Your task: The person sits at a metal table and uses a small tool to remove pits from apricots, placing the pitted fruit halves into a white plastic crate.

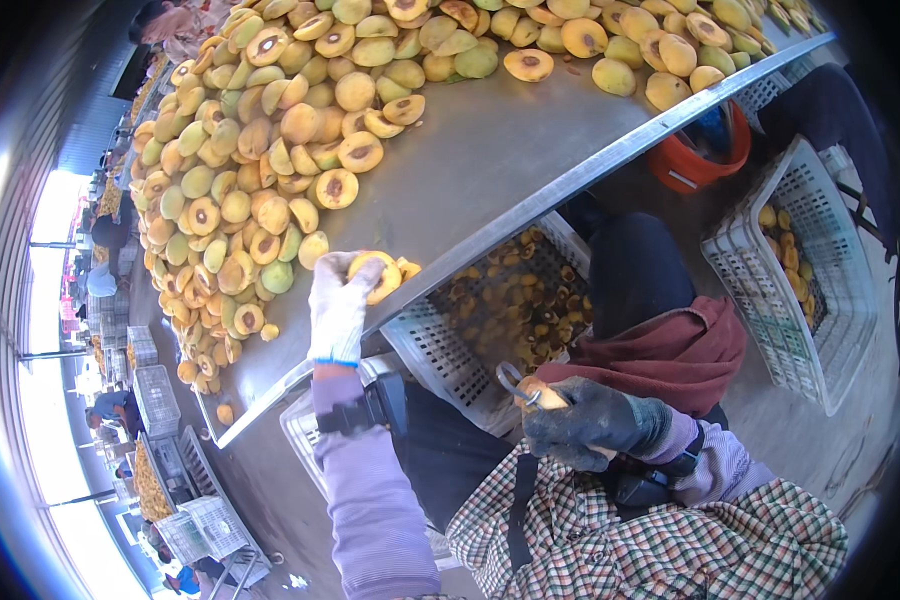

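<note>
My left hand (336, 312), in a white knit glove, is closed on a yellow peach half (382, 284) at the metal table's near edge. Its cut face shows between thumb and fingers, and another piece sits right beside it. Over my lap, my right hand (595, 422), in a dark coated glove, grips a pitting tool (544, 394) with a light wooden-looking handle. A curved metal loop sticks out of its end, pointing up and left. Part of the handle is hidden by the fingers. A large heap of halved peaches (255, 200), several with brown centres, spreads beyond my left hand.
The metal table (450, 165) has a raised rim slanting up to the right. Below it, a white crate (425, 350) holds peach pieces. At right stand another white crate (840, 300) with peaches and an orange-red bucket (685, 165). A neighbour's dark-clothed leg (835, 125) is nearby.
</note>
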Demonstrator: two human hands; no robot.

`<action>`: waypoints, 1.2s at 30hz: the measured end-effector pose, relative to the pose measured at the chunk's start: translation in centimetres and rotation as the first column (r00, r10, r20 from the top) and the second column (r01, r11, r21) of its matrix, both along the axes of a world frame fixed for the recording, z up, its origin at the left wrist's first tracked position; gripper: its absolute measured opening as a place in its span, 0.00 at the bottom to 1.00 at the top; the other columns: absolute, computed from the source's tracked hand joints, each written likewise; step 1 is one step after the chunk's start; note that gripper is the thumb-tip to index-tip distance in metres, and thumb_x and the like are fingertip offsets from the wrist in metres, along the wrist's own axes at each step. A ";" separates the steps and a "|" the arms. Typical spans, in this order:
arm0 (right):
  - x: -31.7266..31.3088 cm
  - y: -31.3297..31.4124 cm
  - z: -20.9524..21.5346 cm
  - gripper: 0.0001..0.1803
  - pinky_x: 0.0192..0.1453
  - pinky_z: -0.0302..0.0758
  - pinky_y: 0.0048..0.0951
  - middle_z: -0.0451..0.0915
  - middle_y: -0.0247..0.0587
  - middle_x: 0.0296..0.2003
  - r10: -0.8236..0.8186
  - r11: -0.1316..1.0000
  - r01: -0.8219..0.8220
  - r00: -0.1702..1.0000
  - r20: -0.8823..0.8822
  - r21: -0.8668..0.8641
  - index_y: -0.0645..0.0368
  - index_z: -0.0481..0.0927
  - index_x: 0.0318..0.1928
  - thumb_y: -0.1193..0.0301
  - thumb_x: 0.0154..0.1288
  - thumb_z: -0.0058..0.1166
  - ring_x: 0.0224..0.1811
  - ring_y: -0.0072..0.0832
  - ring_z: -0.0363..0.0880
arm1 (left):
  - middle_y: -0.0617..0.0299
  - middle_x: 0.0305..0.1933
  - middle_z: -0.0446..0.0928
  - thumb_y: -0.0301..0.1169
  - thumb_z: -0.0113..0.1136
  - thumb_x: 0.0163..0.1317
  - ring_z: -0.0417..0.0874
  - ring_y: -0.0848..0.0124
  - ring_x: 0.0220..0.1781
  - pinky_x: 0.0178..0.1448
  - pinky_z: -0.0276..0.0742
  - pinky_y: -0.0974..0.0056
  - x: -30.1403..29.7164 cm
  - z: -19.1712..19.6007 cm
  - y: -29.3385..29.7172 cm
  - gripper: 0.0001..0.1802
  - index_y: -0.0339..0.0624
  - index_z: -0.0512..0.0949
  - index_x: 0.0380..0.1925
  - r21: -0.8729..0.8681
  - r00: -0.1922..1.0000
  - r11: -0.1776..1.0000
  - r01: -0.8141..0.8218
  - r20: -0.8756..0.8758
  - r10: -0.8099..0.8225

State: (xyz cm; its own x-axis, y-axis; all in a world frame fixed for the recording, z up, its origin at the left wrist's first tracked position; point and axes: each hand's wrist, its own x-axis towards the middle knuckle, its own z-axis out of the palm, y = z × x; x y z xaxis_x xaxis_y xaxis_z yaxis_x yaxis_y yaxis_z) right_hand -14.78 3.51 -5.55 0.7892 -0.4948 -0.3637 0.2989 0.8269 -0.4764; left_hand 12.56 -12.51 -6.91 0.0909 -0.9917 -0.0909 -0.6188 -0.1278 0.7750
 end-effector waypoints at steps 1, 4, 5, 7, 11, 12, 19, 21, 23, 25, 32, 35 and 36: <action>0.1 0.1 0.1 0.14 0.11 0.62 0.17 0.71 0.31 0.21 -0.010 1.000 0.010 1.000 -0.002 -0.019 0.64 0.72 0.39 0.63 0.70 0.51 0.10 0.15 0.66 | 0.57 0.42 0.78 0.34 0.65 0.58 0.79 0.72 0.43 0.47 0.77 0.66 -0.7 0.2 0.6 0.20 0.35 0.73 0.46 -0.057 0.990 0.998 -0.036 -0.136 0.028; -0.1 0.6 -0.7 0.12 0.12 0.63 0.17 0.72 0.30 0.24 -0.071 0.994 0.073 0.997 0.030 -0.079 0.61 0.71 0.42 0.65 0.70 0.51 0.12 0.14 0.67 | 0.58 0.42 0.78 0.32 0.58 0.65 0.78 0.74 0.43 0.49 0.75 0.69 -5.4 3.2 3.5 0.16 0.35 0.72 0.48 -0.032 0.887 0.999 -0.021 -0.463 0.004; 0.0 0.6 -0.8 0.11 0.13 0.63 0.17 0.72 0.29 0.24 -0.096 0.991 0.098 0.995 0.024 -0.095 0.61 0.71 0.42 0.65 0.70 0.51 0.12 0.14 0.67 | 0.58 0.42 0.77 0.34 0.56 0.67 0.78 0.74 0.44 0.50 0.75 0.69 -6.7 3.4 4.7 0.16 0.34 0.72 0.49 -0.063 0.878 0.997 0.043 -0.474 -0.068; 0.1 0.2 -0.3 0.10 0.15 0.64 0.16 0.72 0.28 0.25 -0.151 0.978 0.147 0.988 -0.018 -0.147 0.60 0.72 0.44 0.67 0.70 0.50 0.14 0.13 0.68 | 0.57 0.42 0.77 0.38 0.49 0.71 0.78 0.73 0.45 0.52 0.74 0.69 -8.4 3.2 6.5 0.18 0.33 0.73 0.49 -0.092 0.860 0.985 0.146 -0.481 -0.172; 0.5 0.1 0.6 0.08 0.20 0.66 0.15 0.72 0.27 0.26 -0.228 0.960 0.207 0.969 -0.098 -0.191 0.59 0.73 0.46 0.69 0.70 0.50 0.20 0.12 0.70 | 0.53 0.44 0.78 0.50 0.37 0.74 0.79 0.69 0.44 0.52 0.75 0.67 -9.4 2.4 9.6 0.31 0.31 0.75 0.49 -0.029 0.828 0.984 0.177 -0.536 -0.165; 0.7 0.2 0.4 0.08 0.22 0.66 0.15 0.73 0.27 0.26 -0.246 0.956 0.224 0.963 -0.106 -0.188 0.58 0.73 0.47 0.70 0.70 0.50 0.22 0.11 0.71 | 0.51 0.43 0.79 0.55 0.34 0.73 0.80 0.68 0.42 0.49 0.76 0.66 -9.9 2.5 10.0 0.35 0.30 0.75 0.49 -0.034 0.855 0.983 0.179 -0.489 -0.173; 1.2 1.0 -1.1 0.08 0.29 0.70 0.27 0.75 0.31 0.25 -0.472 0.731 0.234 0.852 -0.228 -0.640 0.59 0.74 0.42 0.68 0.70 0.50 0.25 0.20 0.74 | 0.50 0.43 0.79 0.55 0.33 0.73 0.81 0.65 0.43 0.51 0.76 0.64 -11.7 2.5 11.7 0.36 0.29 0.76 0.47 -0.131 0.860 0.975 0.180 -0.461 -0.221; 1.2 1.2 -1.1 0.08 0.28 0.70 0.26 0.75 0.31 0.23 -0.480 0.705 0.219 0.848 -0.226 -0.675 0.59 0.74 0.41 0.67 0.70 0.50 0.24 0.20 0.75 | 0.50 0.43 0.79 0.54 0.33 0.73 0.81 0.65 0.42 0.50 0.76 0.64 -11.8 2.3 11.9 0.35 0.29 0.76 0.47 -0.167 0.866 0.969 0.179 -0.440 -0.236; 1.0 1.2 -0.7 0.09 0.26 0.70 0.25 0.75 0.31 0.22 -0.413 0.773 0.204 0.881 -0.232 -0.601 0.59 0.74 0.40 0.65 0.70 0.50 0.22 0.19 0.74 | 0.50 0.42 0.80 0.53 0.33 0.74 0.81 0.65 0.42 0.49 0.76 0.65 -11.8 2.4 12.0 0.35 0.29 0.77 0.46 -0.212 0.878 0.956 0.202 -0.393 -0.273; 0.4 0.9 0.0 0.10 0.21 0.69 0.23 0.74 0.31 0.21 -0.269 0.903 0.165 0.937 -0.223 -0.397 0.59 0.74 0.38 0.64 0.71 0.49 0.18 0.19 0.73 | 0.51 0.39 0.80 0.51 0.34 0.74 0.81 0.66 0.39 0.46 0.76 0.66 -12.1 2.3 11.8 0.34 0.29 0.78 0.44 -0.321 0.887 0.915 0.242 -0.309 -0.343; -0.2 1.1 -1.1 0.17 0.11 0.60 0.19 0.70 0.31 0.14 -0.039 0.997 0.034 0.997 -0.068 -0.075 0.59 0.74 0.34 0.57 0.70 0.50 0.08 0.16 0.66 | 0.55 0.31 0.81 0.51 0.39 0.73 0.81 0.69 0.31 0.40 0.76 0.67 -11.8 4.6 9.6 0.32 0.29 0.81 0.39 0.050 0.796 0.825 0.562 -0.304 -0.524; -0.6 0.6 -1.5 0.20 0.11 0.60 0.18 0.70 0.30 0.13 -0.076 0.997 0.076 0.997 -0.016 -0.004 0.61 0.75 0.32 0.55 0.70 0.49 0.08 0.16 0.64 | 0.55 0.40 0.81 0.45 0.51 0.68 0.81 0.70 0.40 0.46 0.76 0.67 -12.3 4.8 9.6 0.23 0.33 0.76 0.48 0.085 0.794 0.876 0.474 -0.471 -0.384; -0.4 0.7 -2.0 0.21 0.11 0.59 0.18 0.70 0.31 0.13 -0.090 0.996 0.090 0.996 0.007 -0.003 0.62 0.75 0.32 0.55 0.71 0.48 0.07 0.15 0.64 | 0.54 0.44 0.80 0.43 0.56 0.67 0.81 0.70 0.43 0.48 0.76 0.67 -12.3 5.0 9.8 0.23 0.34 0.75 0.51 0.104 0.787 0.891 0.443 -0.520 -0.331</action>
State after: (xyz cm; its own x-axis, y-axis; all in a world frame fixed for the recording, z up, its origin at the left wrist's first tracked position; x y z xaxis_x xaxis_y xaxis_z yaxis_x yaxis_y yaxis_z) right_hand -15.17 4.17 -7.54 0.7436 -0.5654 -0.3570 0.3754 0.7948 -0.4768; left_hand 0.22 -2.68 -1.90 -0.4066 -0.8849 -0.2271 -0.2114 -0.1507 0.9657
